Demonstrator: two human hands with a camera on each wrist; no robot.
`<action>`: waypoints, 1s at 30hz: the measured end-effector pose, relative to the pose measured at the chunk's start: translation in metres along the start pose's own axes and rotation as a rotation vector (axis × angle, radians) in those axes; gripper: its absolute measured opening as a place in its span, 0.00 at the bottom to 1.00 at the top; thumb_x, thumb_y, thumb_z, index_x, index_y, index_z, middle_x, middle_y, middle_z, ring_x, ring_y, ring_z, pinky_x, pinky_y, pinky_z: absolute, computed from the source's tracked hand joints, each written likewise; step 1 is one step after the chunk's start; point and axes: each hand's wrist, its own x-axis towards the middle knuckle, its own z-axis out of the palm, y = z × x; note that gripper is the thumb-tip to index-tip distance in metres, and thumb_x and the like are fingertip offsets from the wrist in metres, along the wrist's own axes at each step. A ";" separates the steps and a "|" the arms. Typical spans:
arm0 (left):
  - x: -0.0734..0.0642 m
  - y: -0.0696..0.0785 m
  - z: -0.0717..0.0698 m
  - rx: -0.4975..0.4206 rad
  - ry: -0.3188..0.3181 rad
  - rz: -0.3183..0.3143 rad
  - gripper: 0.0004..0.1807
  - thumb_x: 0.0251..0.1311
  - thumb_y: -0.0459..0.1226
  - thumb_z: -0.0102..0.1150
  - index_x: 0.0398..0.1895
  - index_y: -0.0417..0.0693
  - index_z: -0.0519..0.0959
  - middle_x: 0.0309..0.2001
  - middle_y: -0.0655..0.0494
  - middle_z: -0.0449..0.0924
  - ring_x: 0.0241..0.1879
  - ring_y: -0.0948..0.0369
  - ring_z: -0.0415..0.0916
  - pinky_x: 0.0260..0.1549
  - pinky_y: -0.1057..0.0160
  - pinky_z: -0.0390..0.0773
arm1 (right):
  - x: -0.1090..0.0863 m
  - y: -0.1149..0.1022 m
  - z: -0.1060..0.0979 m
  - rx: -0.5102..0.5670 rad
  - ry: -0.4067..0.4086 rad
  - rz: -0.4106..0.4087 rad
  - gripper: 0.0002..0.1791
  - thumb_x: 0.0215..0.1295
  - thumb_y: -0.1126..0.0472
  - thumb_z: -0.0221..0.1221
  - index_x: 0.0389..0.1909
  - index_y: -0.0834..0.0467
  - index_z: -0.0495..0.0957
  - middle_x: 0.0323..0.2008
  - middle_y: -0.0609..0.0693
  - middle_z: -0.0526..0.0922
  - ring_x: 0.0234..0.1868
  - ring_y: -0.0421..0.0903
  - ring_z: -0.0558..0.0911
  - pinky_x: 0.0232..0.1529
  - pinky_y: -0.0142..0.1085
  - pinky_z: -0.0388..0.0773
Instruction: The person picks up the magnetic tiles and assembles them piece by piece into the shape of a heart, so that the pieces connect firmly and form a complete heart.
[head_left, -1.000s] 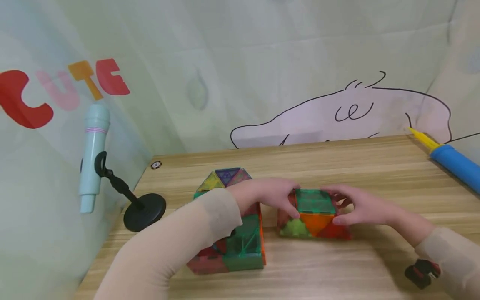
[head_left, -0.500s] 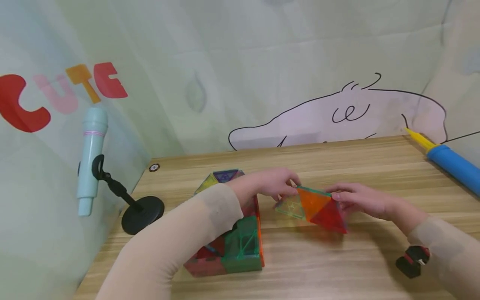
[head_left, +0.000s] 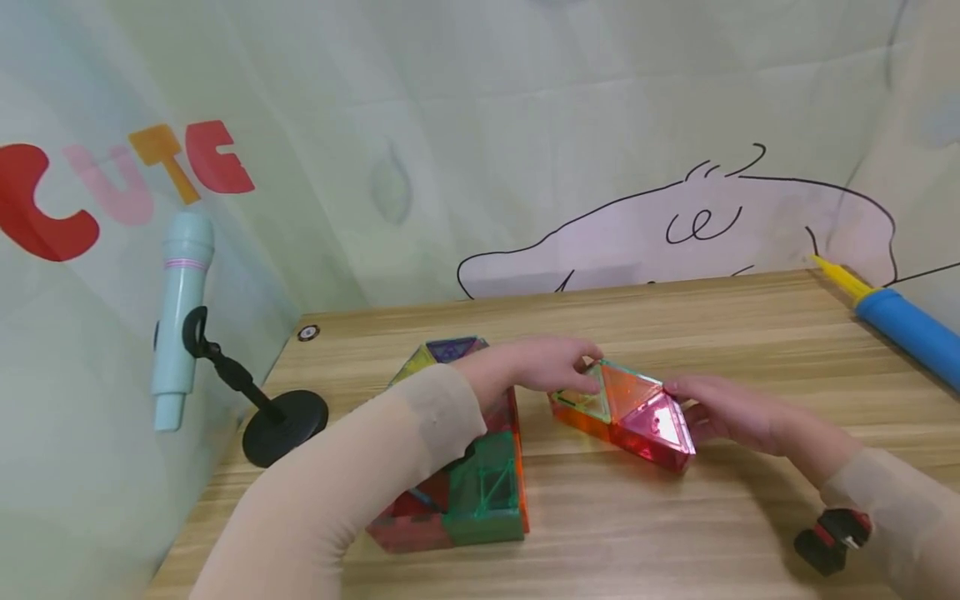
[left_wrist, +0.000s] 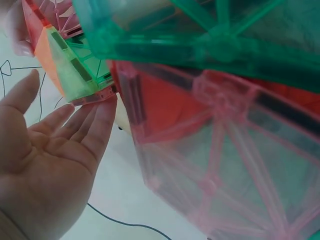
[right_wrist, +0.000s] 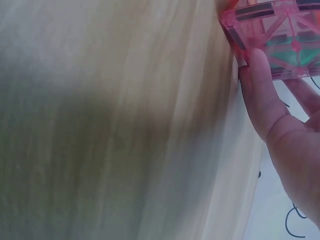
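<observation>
A small block of magnetic tiles (head_left: 626, 408) is low over the table, its face of yellow-green, orange and red-pink triangles turned upward. My left hand (head_left: 536, 367) holds its left end. In the left wrist view the fingers (left_wrist: 97, 122) of that hand touch the block's end tile. At the right end my right hand (head_left: 738, 412) grips the block, thumb at the top edge and fingers around the side. A pink tile (right_wrist: 295, 47) of the block shows in the right wrist view. Beside the left forearm stands a larger magnetic-tile structure (head_left: 487, 492), partly hidden by the sleeve.
On the left is a light-blue toy microphone (head_left: 183, 308) on a black stand (head_left: 285, 425). A blue and yellow pump-like tube (head_left: 907, 325) lies at the far right. A small round disc (head_left: 308, 333) sits at the back left corner of the wooden table (head_left: 735, 325).
The small block has been tipped over: its green top has turned away to the back, and its triangle-patterned side now faces up. Both hands stay at its ends; the larger structure has not moved.
</observation>
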 end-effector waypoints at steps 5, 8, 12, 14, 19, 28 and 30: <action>-0.014 -0.004 -0.007 -0.035 -0.019 0.032 0.33 0.65 0.49 0.52 0.70 0.50 0.58 0.64 0.51 0.67 0.60 0.59 0.65 0.59 0.58 0.65 | 0.001 0.001 0.004 -0.006 -0.014 -0.024 0.29 0.74 0.49 0.40 0.56 0.74 0.66 0.48 0.60 0.75 0.47 0.54 0.78 0.46 0.43 0.77; -0.027 -0.008 -0.013 -0.060 0.001 0.056 0.30 0.66 0.47 0.51 0.69 0.47 0.59 0.64 0.50 0.66 0.61 0.58 0.64 0.58 0.59 0.65 | 0.001 0.002 0.005 0.005 -0.024 -0.032 0.28 0.74 0.50 0.40 0.54 0.74 0.67 0.46 0.59 0.76 0.46 0.54 0.78 0.45 0.43 0.78; -0.046 -0.017 -0.022 -0.018 0.039 0.082 0.27 0.66 0.48 0.51 0.65 0.47 0.65 0.60 0.52 0.70 0.59 0.58 0.66 0.55 0.62 0.68 | -0.001 0.004 0.004 0.001 -0.043 -0.050 0.27 0.75 0.51 0.39 0.53 0.74 0.67 0.45 0.59 0.76 0.45 0.54 0.79 0.45 0.42 0.78; -0.056 -0.022 -0.027 0.036 0.049 0.082 0.26 0.65 0.49 0.52 0.63 0.48 0.68 0.57 0.54 0.73 0.56 0.60 0.69 0.52 0.63 0.70 | -0.002 0.005 0.005 0.005 -0.067 -0.062 0.25 0.75 0.53 0.39 0.53 0.74 0.66 0.45 0.59 0.76 0.44 0.54 0.79 0.44 0.43 0.78; -0.083 -0.033 -0.037 0.123 0.044 0.069 0.19 0.63 0.45 0.57 0.54 0.47 0.75 0.46 0.59 0.78 0.44 0.64 0.75 0.43 0.66 0.73 | -0.004 0.003 0.009 0.026 -0.116 -0.055 0.23 0.74 0.55 0.41 0.53 0.73 0.64 0.43 0.60 0.77 0.44 0.55 0.79 0.44 0.43 0.78; -0.144 -0.047 -0.020 0.108 -0.164 -0.035 0.10 0.54 0.40 0.66 0.41 0.59 0.82 0.39 0.70 0.76 0.42 0.65 0.73 0.42 0.63 0.73 | -0.001 -0.003 0.014 -0.005 -0.123 -0.022 0.26 0.74 0.53 0.42 0.56 0.74 0.61 0.44 0.59 0.77 0.45 0.55 0.79 0.44 0.43 0.78; -0.154 -0.052 -0.014 0.092 -0.192 -0.063 0.10 0.55 0.40 0.66 0.40 0.61 0.81 0.39 0.72 0.75 0.42 0.65 0.72 0.42 0.63 0.72 | -0.001 -0.004 0.014 -0.010 -0.123 -0.026 0.26 0.74 0.53 0.42 0.56 0.75 0.61 0.44 0.59 0.77 0.44 0.54 0.80 0.44 0.43 0.79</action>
